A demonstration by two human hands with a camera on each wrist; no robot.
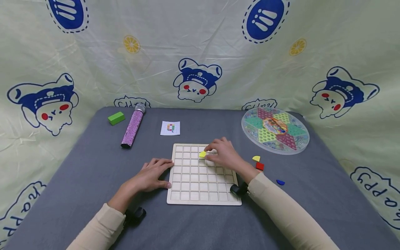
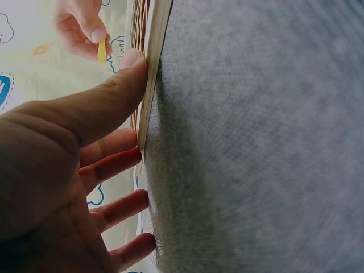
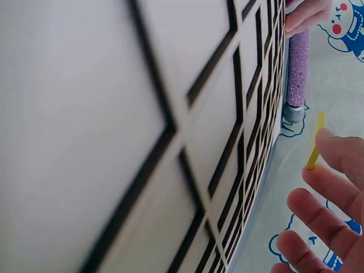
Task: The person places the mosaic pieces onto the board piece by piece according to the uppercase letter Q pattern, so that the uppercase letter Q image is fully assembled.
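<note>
A pale wooden grid board (image 1: 194, 187) lies flat on the table. My right hand (image 1: 224, 152) pinches a thin yellow piece (image 1: 202, 154) between thumb and fingers, over the board's far half. In the right wrist view the yellow piece (image 3: 321, 121) appears edge-on, apart from the grid. My left hand (image 1: 152, 176) rests at the board's left edge with fingers extended; its thumb (image 2: 116, 94) touches that edge in the left wrist view. To the board's right lie a yellow piece (image 1: 256, 158), a red square piece (image 1: 259, 166) and a blue half-round piece (image 1: 280, 182). The forearm partly hides something beside the red one.
A small printed card (image 1: 170, 128) lies beyond the board. At the back left are a purple glittery microphone (image 1: 133, 128) and a green block (image 1: 116, 118). A round Chinese checkers set (image 1: 275, 130) sits at the back right. A patterned curtain (image 1: 156, 80) surrounds the grey table (image 1: 78, 194).
</note>
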